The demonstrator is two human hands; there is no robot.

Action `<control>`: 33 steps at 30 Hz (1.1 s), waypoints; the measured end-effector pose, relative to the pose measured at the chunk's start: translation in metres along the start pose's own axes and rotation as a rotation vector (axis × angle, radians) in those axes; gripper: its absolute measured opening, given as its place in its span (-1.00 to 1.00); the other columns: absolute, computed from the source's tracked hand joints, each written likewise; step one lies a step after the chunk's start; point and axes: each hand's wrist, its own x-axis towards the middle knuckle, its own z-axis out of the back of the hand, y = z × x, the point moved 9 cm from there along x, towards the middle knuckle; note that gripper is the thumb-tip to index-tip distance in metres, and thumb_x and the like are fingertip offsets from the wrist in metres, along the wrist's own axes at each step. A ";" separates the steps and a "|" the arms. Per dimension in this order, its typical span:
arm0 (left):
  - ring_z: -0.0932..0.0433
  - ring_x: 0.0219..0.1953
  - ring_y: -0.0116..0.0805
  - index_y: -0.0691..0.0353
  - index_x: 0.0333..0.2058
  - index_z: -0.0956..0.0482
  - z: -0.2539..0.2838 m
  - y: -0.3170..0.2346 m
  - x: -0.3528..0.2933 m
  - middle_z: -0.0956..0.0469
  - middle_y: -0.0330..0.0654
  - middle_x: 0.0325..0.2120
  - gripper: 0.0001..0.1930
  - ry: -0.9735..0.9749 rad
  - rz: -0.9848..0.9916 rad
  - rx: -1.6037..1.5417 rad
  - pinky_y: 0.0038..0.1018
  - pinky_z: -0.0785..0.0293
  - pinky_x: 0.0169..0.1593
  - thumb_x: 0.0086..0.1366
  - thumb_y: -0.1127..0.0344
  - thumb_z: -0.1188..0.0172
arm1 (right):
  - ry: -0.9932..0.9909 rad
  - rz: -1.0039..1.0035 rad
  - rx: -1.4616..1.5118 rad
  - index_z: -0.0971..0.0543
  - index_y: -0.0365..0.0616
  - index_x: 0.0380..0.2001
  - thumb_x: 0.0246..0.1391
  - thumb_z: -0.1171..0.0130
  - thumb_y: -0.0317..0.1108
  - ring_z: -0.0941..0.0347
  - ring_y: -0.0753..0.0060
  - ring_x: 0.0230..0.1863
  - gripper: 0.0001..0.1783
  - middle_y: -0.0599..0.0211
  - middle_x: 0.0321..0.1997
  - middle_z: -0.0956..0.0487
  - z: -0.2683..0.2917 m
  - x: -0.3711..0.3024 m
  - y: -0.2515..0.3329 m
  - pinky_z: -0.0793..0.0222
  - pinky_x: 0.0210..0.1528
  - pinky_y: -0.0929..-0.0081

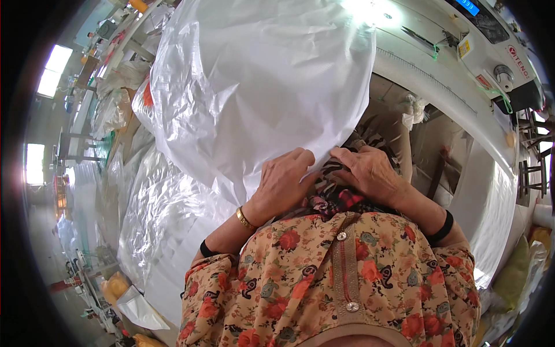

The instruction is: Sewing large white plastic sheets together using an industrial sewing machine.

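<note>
A large sheet of thin, shiny white plastic (272,81) hangs over the table edge and down toward my lap, with creases along its left side. My left hand (282,178) is closed at the sheet's lower edge, its fingers curled and knuckles up. Close beside it on the right, my right hand (373,173) pinches the same edge between thumb and fingers. The fingertips of both hands are partly hidden by the hands themselves. Dark patterned cloth (341,196) shows just below and between my hands, over my lap.
A white sewing machine (491,52) with a lit display stands on the table (430,87) at the upper right. Thread snips (421,39) lie near a bright lamp (373,13). More crumpled clear plastic (159,202) is heaped to my left. A dark stool (535,153) stands far right.
</note>
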 end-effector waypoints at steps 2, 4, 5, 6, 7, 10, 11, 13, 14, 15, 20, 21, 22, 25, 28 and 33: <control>-0.48 -0.57 -0.42 0.26 -0.39 -0.47 -0.006 0.014 -0.003 -0.49 -0.21 -0.54 -0.81 0.028 0.091 -0.138 -0.48 -0.39 -0.44 0.12 0.35 -0.31 | -0.084 0.059 -0.026 -0.40 -0.15 0.00 0.01 -0.23 -0.31 -0.48 0.18 -0.43 -0.53 0.25 -0.52 -0.55 0.004 -0.002 0.005 -0.32 -0.33 0.37; -0.45 -0.56 -0.49 0.27 -0.40 -0.49 -0.013 0.033 -0.010 -0.49 -0.25 -0.56 -0.83 0.082 0.209 -0.263 -0.50 -0.37 -0.45 0.14 0.36 -0.30 | -0.091 0.078 -0.055 -0.38 -0.16 0.02 -0.01 -0.22 -0.33 -0.49 0.20 -0.43 -0.51 0.26 -0.51 -0.55 0.001 -0.001 0.002 -0.32 -0.33 0.37; -0.43 -0.56 -0.55 0.29 -0.41 -0.51 -0.018 0.045 -0.015 -0.48 -0.28 -0.58 -0.86 0.118 0.308 -0.373 -0.53 -0.35 -0.45 0.15 0.37 -0.29 | -0.103 0.116 -0.130 -0.41 -0.16 -0.01 -0.03 -0.20 -0.35 -0.49 0.22 -0.43 -0.54 0.27 -0.51 -0.55 0.000 0.000 0.002 -0.33 -0.33 0.37; -0.43 -0.56 -0.55 0.29 -0.41 -0.51 -0.017 0.049 -0.017 -0.48 -0.28 -0.58 -0.86 0.120 0.304 -0.378 -0.53 -0.35 -0.45 0.15 0.37 -0.29 | -0.121 0.146 -0.207 -0.43 -0.16 -0.04 -0.04 -0.18 -0.37 -0.49 0.24 -0.43 -0.57 0.28 -0.51 -0.55 0.000 0.001 0.001 -0.33 -0.32 0.38; -0.40 -0.53 -0.61 0.30 -0.42 -0.53 -0.018 0.058 -0.021 -0.46 -0.32 -0.59 -0.87 0.118 0.356 -0.454 -0.57 -0.34 -0.44 0.15 0.39 -0.28 | -0.121 0.156 -0.209 -0.43 -0.16 -0.04 -0.04 -0.18 -0.37 -0.49 0.24 -0.43 -0.57 0.28 -0.51 -0.55 -0.001 -0.001 0.000 -0.33 -0.32 0.38; -0.35 -0.46 -0.72 0.32 -0.39 -0.52 -0.012 0.075 -0.027 -0.41 -0.42 -0.58 -0.91 0.103 0.407 -0.458 -0.68 -0.35 -0.38 0.20 0.44 -0.24 | -0.138 0.207 -0.194 -0.49 -0.19 -0.15 -0.05 -0.14 -0.39 -0.49 0.24 -0.46 -0.67 0.30 -0.53 -0.54 -0.001 -0.006 0.002 -0.32 -0.34 0.38; -0.36 -0.48 -0.67 0.34 -0.40 -0.50 -0.009 0.081 -0.028 -0.45 -0.37 -0.57 -0.91 0.054 0.449 -0.558 -0.64 -0.36 -0.38 0.21 0.44 -0.21 | -0.084 0.172 -0.252 -0.49 -0.22 -0.22 -0.02 -0.10 -0.38 -0.51 0.25 -0.47 -0.74 0.28 -0.51 -0.56 -0.006 -0.006 -0.002 -0.33 -0.32 0.37; -0.38 -0.46 -0.67 0.37 -0.39 -0.49 -0.003 0.087 -0.030 -0.49 -0.37 -0.53 -0.91 -0.001 0.499 -0.744 -0.63 -0.39 -0.37 0.26 0.46 -0.15 | -0.032 0.149 -0.315 -0.48 -0.26 -0.29 0.01 -0.06 -0.36 -0.52 0.27 -0.48 -0.78 0.26 -0.49 -0.58 -0.008 -0.006 -0.003 -0.34 -0.30 0.37; -0.38 -0.46 -0.67 0.37 -0.39 -0.49 0.000 0.087 -0.031 -0.49 -0.37 -0.53 -0.91 0.001 0.501 -0.734 -0.63 -0.39 -0.37 0.26 0.46 -0.15 | 0.139 -0.046 -0.282 -0.50 -0.29 -0.27 0.04 -0.06 -0.36 -0.53 0.21 -0.47 -0.77 0.23 -0.47 -0.59 -0.019 -0.005 -0.020 -0.37 -0.31 0.33; -0.39 -0.46 -0.66 0.37 -0.39 -0.49 0.005 0.086 -0.030 -0.50 -0.35 -0.53 -0.92 -0.021 0.496 -0.745 -0.62 -0.40 -0.35 0.26 0.47 -0.15 | 0.310 -0.251 -0.238 -0.51 -0.32 -0.26 0.08 -0.07 -0.36 -0.54 0.16 -0.46 -0.76 0.19 -0.46 -0.59 -0.028 -0.011 -0.037 -0.40 -0.32 0.29; -0.41 -0.45 -0.63 0.39 -0.37 -0.50 0.037 0.074 -0.027 -0.53 -0.31 -0.52 -0.92 -0.054 0.406 -0.611 -0.59 -0.42 -0.32 0.26 0.48 -0.15 | -0.054 -0.437 0.679 -0.50 -0.37 -0.14 0.12 -0.11 -0.36 -0.55 0.07 -0.45 -0.69 0.06 -0.43 -0.58 -0.004 0.009 -0.033 -0.43 -0.36 0.27; -0.41 -0.47 -0.60 0.39 -0.37 -0.50 0.045 0.070 -0.026 -0.53 -0.28 -0.53 -0.92 -0.068 0.362 -0.559 -0.58 -0.42 -0.32 0.25 0.48 -0.15 | -0.103 -0.511 0.800 -0.49 -0.39 -0.11 0.11 -0.12 -0.35 -0.55 0.08 -0.46 -0.66 0.04 -0.43 -0.57 -0.004 0.010 -0.036 -0.43 -0.37 0.31; -0.42 -0.48 -0.58 0.39 -0.37 -0.50 0.053 0.066 -0.025 -0.53 -0.25 -0.53 -0.92 -0.086 0.310 -0.515 -0.56 -0.42 -0.32 0.24 0.48 -0.16 | -0.115 -0.496 0.789 -0.49 -0.39 -0.11 0.11 -0.12 -0.35 -0.55 0.08 -0.46 -0.66 0.04 -0.43 -0.57 -0.001 0.013 -0.033 -0.43 -0.37 0.31; -0.43 -0.43 -0.58 0.37 -0.37 -0.52 0.062 0.063 -0.024 -0.52 -0.31 -0.53 -0.91 -0.059 0.301 -0.409 -0.57 -0.41 -0.24 0.21 0.45 -0.20 | -0.226 0.017 0.124 -0.49 -0.39 -0.11 0.06 -0.11 -0.41 -0.55 0.15 -0.44 -0.66 0.08 -0.45 -0.56 0.026 0.025 0.013 -0.42 -0.39 0.36; -0.45 -0.42 -0.54 0.37 -0.36 -0.51 0.070 0.058 -0.020 -0.51 -0.26 -0.52 -0.93 -0.068 0.281 -0.344 -0.57 -0.40 -0.24 0.20 0.49 -0.17 | -0.109 0.157 -0.242 -0.50 -0.37 -0.12 -0.02 -0.08 -0.47 -0.56 0.16 -0.35 -0.66 0.15 -0.47 -0.56 0.005 0.033 0.028 -0.41 -0.36 0.38; -0.49 -0.50 -0.32 0.38 -0.37 -0.51 0.102 0.035 -0.013 -0.53 -0.15 -0.48 -0.94 -0.156 0.125 -0.215 -0.50 -0.40 -0.36 0.17 0.52 -0.15 | 0.253 0.030 -0.395 -0.45 -0.21 -0.31 0.01 -0.09 -0.42 -0.53 0.02 -0.47 -0.85 0.17 -0.60 -0.52 -0.039 0.053 0.019 -0.39 -0.39 0.14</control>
